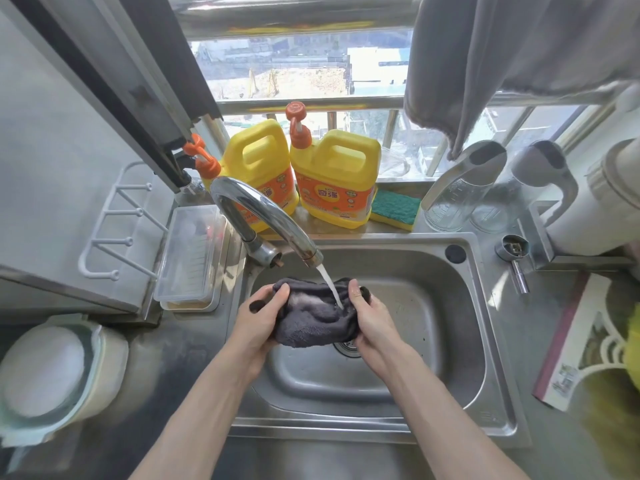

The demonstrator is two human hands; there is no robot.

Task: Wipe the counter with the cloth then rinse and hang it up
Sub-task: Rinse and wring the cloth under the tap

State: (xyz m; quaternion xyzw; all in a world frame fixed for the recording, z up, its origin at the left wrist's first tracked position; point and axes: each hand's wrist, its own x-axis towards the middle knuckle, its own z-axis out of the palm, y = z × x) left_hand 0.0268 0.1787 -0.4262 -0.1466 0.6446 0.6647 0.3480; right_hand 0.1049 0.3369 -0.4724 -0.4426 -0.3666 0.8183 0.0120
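Note:
A dark grey cloth [313, 320] is bunched up over the steel sink [464, 334], just above the drain. My left hand [259, 317] grips its left side and my right hand [369, 317] grips its right side, thumbs on top. Water runs from the curved chrome tap [256, 209] onto the cloth's right part. A steel counter [180, 358] surrounds the sink.
Two yellow detergent jugs [332, 174] and a green-yellow sponge [394, 209] stand on the sill behind the sink. A grey towel [485, 64] hangs at upper right. A clear plastic box [188, 258] and a white hook rack [117, 230] are at left, a lidded pot [52, 375] at lower left.

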